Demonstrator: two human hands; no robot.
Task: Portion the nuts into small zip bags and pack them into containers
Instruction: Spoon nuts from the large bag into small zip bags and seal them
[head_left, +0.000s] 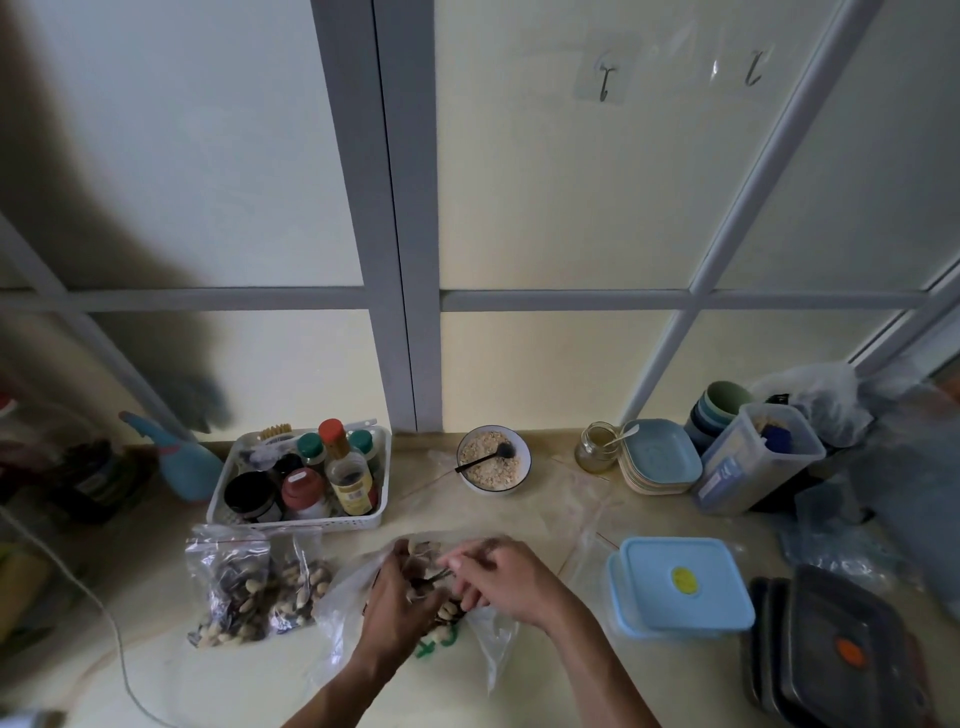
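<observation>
— Where are the nuts (441, 613)?
— In the big clear bag (483, 639) on the table (545, 691); left hand (397, 605) grip holds its mouth, right hand (506, 574) grip pinches inside.
— Nearby?
— Two filled zip bags (234, 587) left, blue container (683, 584) right.

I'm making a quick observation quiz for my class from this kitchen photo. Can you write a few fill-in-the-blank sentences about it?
1. The filled zip bags lie to the ____ of the hands.
2. The lid of the light blue container carries a ____ sticker.
3. A black ____ rests in the bowl.
4. Both hands, left hand and right hand, work in a clear plastic ____.

Missing words: left; yellow; spoon; bag
</observation>
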